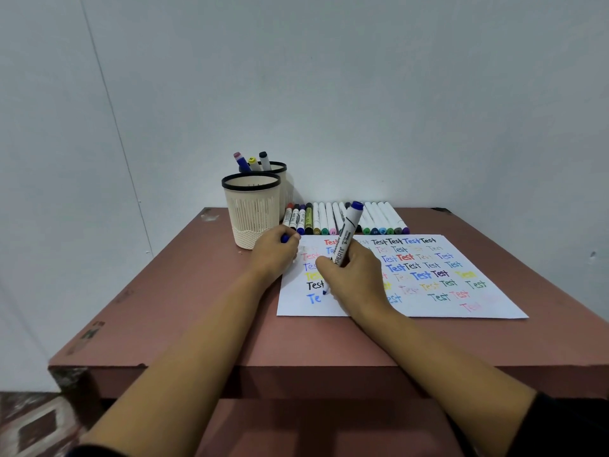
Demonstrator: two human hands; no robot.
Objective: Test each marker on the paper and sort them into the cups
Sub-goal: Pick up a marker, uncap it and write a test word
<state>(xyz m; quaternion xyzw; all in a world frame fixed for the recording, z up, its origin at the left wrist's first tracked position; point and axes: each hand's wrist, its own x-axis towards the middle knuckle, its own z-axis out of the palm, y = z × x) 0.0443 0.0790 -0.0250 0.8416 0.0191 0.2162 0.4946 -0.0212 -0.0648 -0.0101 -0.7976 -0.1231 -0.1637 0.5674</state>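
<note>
My right hand (354, 278) grips a white marker with a blue end (346, 240), its blue tip down on the white paper (428, 308) beside a fresh blue "Te" at the lower left. Many coloured "Test" words cover the sheet. My left hand (275, 255) rests at the paper's left edge and holds a small blue cap (285, 239) in curled fingers. A row of markers (342, 219) lies behind the paper. Two cream mesh cups with black rims stand at the back left: the near cup (252, 212) shows nothing inside, the far cup (282, 179) holds three markers.
Everything sits on a reddish-brown table (204, 308) pushed against a pale wall. The table's front edge runs just below my forearms. A patterned floor shows at the bottom left.
</note>
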